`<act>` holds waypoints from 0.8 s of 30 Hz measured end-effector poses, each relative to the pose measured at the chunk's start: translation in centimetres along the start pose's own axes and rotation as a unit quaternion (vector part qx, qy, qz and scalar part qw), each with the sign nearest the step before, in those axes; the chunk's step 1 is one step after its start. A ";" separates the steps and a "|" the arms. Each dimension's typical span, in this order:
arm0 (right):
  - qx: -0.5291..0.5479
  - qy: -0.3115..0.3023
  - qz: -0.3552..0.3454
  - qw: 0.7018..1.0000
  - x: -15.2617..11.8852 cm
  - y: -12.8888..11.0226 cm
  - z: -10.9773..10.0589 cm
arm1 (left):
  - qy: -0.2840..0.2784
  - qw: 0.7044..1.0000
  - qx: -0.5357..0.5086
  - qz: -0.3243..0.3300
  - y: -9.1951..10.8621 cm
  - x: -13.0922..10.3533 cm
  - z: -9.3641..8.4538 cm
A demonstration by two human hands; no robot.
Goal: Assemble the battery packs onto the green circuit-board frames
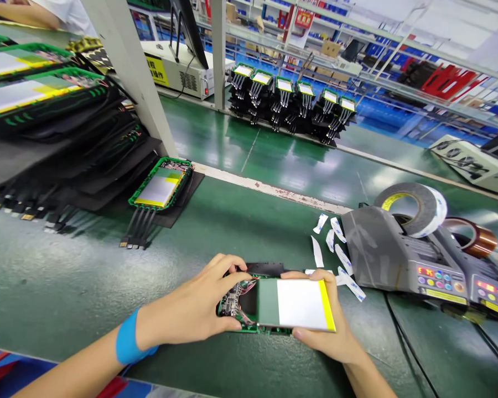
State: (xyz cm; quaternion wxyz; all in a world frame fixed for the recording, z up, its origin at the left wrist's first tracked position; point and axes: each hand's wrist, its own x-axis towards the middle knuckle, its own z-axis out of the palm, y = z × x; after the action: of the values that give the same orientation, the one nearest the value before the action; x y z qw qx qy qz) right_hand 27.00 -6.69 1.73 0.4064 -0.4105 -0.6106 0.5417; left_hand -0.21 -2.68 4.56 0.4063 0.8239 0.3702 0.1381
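Note:
In front of me lies a green-edged power bank housing (249, 329) with a circuit board and thin wires at its left end. My left hand (203, 301), a blue band on its wrist, grips that end between thumb and fingers. A flat battery cell (301, 303), white and grey-green with a yellow strip at its right edge, covers the housing's right part. My right hand (330, 326) holds the cell by its long sides, near the yellow strip. Whether the cell sits fully inside the housing I cannot tell.
Two tape dispensers (382, 254) carrying tape rolls stand at the right, beside loose white strips (342, 258). A similar power bank unit with cables (160, 188) lies at the left, near stacked ones (41, 94). More units (290, 97) stand on the far bench.

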 end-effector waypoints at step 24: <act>-0.221 -0.031 0.067 0.972 -0.1 -2.2 -0.4 | 0.049 0.996 0.061 -0.038 -0.2 1.1 2.7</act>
State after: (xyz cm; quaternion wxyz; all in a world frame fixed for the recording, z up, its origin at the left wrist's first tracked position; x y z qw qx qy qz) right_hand 27.31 -6.83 3.96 0.2495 -0.5132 -0.6987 0.4316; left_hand 1.89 -3.30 2.64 0.3419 0.8247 0.4283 0.1399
